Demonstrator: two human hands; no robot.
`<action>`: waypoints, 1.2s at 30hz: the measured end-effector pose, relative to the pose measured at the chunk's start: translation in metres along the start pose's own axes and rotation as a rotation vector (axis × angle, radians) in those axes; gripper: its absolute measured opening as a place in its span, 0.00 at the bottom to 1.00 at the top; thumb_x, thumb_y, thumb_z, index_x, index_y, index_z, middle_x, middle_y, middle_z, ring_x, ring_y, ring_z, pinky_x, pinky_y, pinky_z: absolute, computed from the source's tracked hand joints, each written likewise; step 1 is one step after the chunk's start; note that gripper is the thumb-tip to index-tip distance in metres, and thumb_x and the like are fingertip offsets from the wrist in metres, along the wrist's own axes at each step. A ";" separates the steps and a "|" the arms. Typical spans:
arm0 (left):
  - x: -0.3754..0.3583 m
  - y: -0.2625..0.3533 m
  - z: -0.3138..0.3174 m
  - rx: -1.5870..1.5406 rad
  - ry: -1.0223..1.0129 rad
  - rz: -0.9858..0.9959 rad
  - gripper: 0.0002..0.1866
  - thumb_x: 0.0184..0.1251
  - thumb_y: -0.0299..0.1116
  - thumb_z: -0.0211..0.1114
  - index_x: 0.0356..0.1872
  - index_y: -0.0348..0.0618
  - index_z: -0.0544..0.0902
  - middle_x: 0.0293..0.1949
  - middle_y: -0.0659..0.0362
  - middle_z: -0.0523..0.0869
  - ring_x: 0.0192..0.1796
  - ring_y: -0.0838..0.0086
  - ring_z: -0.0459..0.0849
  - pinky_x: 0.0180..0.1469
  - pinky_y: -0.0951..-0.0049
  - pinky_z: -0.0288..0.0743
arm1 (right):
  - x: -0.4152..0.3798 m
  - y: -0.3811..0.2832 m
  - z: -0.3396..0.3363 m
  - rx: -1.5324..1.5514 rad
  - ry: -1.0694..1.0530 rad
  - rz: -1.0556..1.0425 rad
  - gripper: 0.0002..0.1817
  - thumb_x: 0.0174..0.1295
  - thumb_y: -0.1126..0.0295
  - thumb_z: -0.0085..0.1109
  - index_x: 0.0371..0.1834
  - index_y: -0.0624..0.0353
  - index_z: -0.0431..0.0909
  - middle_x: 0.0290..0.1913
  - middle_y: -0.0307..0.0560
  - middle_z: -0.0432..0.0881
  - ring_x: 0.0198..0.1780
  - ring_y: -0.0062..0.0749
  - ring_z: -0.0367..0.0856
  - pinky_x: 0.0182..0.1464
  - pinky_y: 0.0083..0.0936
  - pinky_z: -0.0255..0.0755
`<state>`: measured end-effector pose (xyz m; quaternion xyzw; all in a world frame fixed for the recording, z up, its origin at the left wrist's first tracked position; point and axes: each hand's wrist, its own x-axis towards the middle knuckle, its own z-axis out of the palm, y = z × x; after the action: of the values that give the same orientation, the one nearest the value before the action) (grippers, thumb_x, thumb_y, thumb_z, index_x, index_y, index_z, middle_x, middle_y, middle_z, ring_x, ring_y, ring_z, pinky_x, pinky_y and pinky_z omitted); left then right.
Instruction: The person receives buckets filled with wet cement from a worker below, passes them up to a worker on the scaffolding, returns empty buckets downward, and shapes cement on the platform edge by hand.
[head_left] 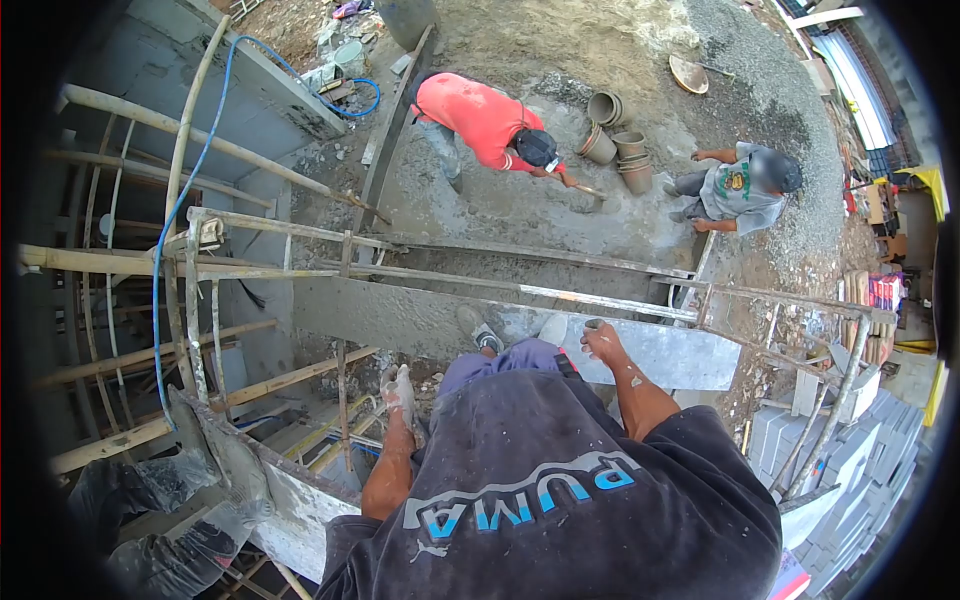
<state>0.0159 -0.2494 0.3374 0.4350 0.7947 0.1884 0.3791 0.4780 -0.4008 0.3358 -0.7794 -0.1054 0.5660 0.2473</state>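
Observation:
I look down over my own dark shirt [540, 500], with its blue lettering upside down. My left hand [398, 395], coated with pale grey residue, hangs at my side with thumb and fingers slightly apart. My right hand [602, 343] is in front on the right, fingers curled. A small greyish thing shows at its fingertips, but I cannot tell what it is. Beneath that hand runs a wide grey plank [660, 352], overlapping it in this view. My shoe [483, 330] is on the same walkway, smeared with cement.
Below, a person in a red shirt [470, 110] bends over wet concrete with a long-handled tool. Another person [745, 190] sits by stacked buckets [632, 160]. Bamboo poles [190, 130] and a blue hose [165, 250] are left; a rail [590, 302] crosses ahead. Dirty trouser legs [170, 530] show lower left.

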 end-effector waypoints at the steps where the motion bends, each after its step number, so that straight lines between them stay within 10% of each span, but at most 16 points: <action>1: 0.000 -0.001 -0.001 -0.011 -0.004 0.007 0.19 0.60 0.40 0.69 0.46 0.36 0.81 0.39 0.56 0.84 0.41 0.71 0.80 0.47 0.70 0.73 | 0.000 0.000 0.001 0.006 0.001 -0.001 0.22 0.65 0.64 0.49 0.59 0.65 0.69 0.36 0.51 0.83 0.29 0.30 0.82 0.26 0.28 0.74; 36: -0.005 0.018 -0.003 0.048 0.004 0.022 0.19 0.61 0.40 0.67 0.46 0.33 0.81 0.42 0.51 0.85 0.44 0.65 0.82 0.49 0.68 0.73 | 0.002 -0.015 0.003 0.040 0.014 -0.051 0.19 0.63 0.66 0.51 0.52 0.67 0.72 0.30 0.50 0.82 0.25 0.31 0.81 0.22 0.28 0.73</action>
<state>0.0254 -0.2431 0.3528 0.4523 0.7949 0.1746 0.3648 0.4776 -0.3860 0.3408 -0.7753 -0.1118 0.5560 0.2780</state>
